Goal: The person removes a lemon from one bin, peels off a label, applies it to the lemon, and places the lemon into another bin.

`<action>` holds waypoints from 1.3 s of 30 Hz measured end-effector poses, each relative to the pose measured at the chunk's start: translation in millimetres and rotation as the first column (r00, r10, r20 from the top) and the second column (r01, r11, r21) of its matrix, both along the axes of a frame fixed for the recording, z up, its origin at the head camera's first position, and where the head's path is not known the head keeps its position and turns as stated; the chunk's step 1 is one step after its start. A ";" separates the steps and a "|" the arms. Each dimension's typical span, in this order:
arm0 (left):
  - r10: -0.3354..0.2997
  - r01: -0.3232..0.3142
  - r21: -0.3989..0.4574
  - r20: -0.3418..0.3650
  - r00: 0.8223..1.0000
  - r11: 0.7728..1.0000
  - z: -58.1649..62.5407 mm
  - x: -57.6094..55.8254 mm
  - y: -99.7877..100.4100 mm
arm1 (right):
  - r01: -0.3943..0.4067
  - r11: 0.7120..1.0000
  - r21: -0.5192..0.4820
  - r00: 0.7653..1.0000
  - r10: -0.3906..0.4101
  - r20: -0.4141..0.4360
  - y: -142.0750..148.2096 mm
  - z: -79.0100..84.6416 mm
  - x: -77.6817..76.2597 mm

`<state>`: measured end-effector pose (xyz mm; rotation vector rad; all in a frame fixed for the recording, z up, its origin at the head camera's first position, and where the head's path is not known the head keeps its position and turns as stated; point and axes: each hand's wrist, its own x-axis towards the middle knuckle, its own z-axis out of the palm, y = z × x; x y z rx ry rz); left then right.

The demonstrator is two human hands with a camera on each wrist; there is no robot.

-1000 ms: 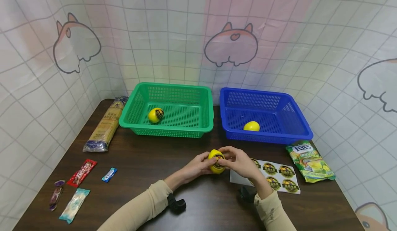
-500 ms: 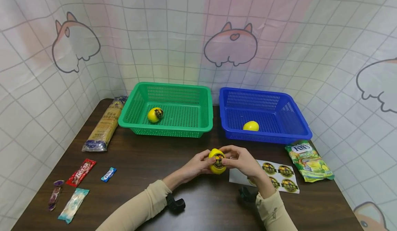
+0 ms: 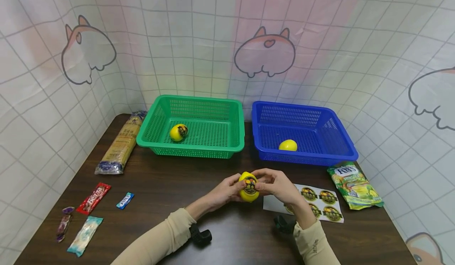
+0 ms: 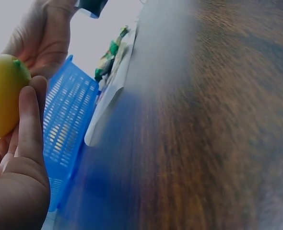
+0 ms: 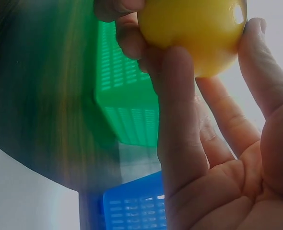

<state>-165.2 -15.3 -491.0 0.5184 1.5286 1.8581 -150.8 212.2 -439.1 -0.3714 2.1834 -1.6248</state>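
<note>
Between both hands, above the table's middle, is a yellow lemon (image 3: 249, 196) with a round black-and-gold sticker (image 3: 250, 183) facing the head camera. My left hand (image 3: 223, 193) grips its left side, thumb at the sticker's left edge. From the other side my right hand (image 3: 279, 187) holds it, thumb close to the sticker's right edge. In the left wrist view the lemon (image 4: 5, 96) shows its green stem end, with fingers beneath. The right wrist view has the lemon (image 5: 194, 36) between thumb and fingers. A white sheet of matching stickers (image 3: 271, 204) lies partly hidden behind the right hand.
At the back stand a green basket (image 3: 199, 151) holding a stickered lemon (image 3: 176, 133) and a blue basket (image 3: 305, 157) holding a plain lemon (image 3: 288, 145). A noodle pack (image 3: 122, 143) and several wrapped snacks lie left; a green candy bag (image 3: 355, 186) lies right.
Both thumbs have shifted outward from the middle of the sticker to its edges, so more of its print shows. The lemon stays in nearly the same place, and the baskets have not moved.
</note>
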 end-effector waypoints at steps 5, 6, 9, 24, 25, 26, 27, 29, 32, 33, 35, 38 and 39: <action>-0.006 0.006 0.010 0.009 1.000 1.000 -1.5 1.3 -1.3 | 0.007 1.000 -0.009 1.000 -0.006 0.014 -0.7 -0.4 1.4; -0.005 0.005 0.014 0.011 1.000 1.000 -1.8 1.2 -1.5 | 0.009 1.000 -0.010 1.000 -0.009 0.015 -0.8 -0.6 1.4; 0.013 -0.014 0.024 0.016 1.000 1.000 -3.1 0.3 -2.1 | 0.025 1.000 -0.003 1.000 -0.025 0.001 -1.5 -1.4 0.5; 0.104 -0.105 0.018 0.083 0.991 0.994 -1.8 -2.5 -5.0 | 0.027 0.999 0.032 1.000 -0.027 0.007 -7.1 -2.5 -4.3; 0.105 -0.106 0.016 0.078 0.991 0.994 -0.6 -3.1 -6.5 | 0.032 0.999 0.035 0.999 -0.033 0.008 -7.6 -2.2 -4.9; 0.105 -0.106 0.011 0.072 0.992 0.994 0.5 -3.6 -8.0 | 0.035 0.999 0.038 0.999 -0.035 0.007 -8.2 -1.5 -5.3; 0.105 -0.106 0.009 0.067 0.992 0.994 1.1 -4.2 -9.8 | 0.038 0.998 0.041 0.999 -0.039 0.007 -8.7 -1.1 -5.8; 0.109 -0.109 0.002 0.056 0.992 0.994 2.8 -5.3 -13.2 | 0.050 0.998 0.046 0.999 -0.050 0.008 -10.5 0.0 -6.8; 0.106 -0.106 -0.007 0.037 0.994 0.994 4.8 -7.0 -18.2 | 0.053 0.998 0.038 0.999 -0.053 -0.014 -13.8 0.5 -8.3; 0.106 -0.106 -0.009 0.033 0.994 0.994 5.7 -7.5 -19.8 | 0.059 0.998 0.030 0.998 -0.059 -0.021 -15.2 0.3 -9.0; 0.104 -0.104 -0.009 0.020 0.994 0.995 8.5 -8.2 -22.7 | 0.073 0.997 0.020 0.997 -0.072 -0.042 -18.7 -0.6 -10.4; 0.116 -0.116 -0.002 0.012 0.993 0.993 12.3 -8.8 -27.4 | 0.101 0.995 0.003 0.993 -0.101 -0.065 -25.7 -3.3 -14.1; 0.119 -0.119 0.003 0.010 0.993 0.993 14.2 -8.7 -28.9 | 0.116 0.993 -0.001 0.991 -0.116 -0.066 -28.6 -4.3 -15.8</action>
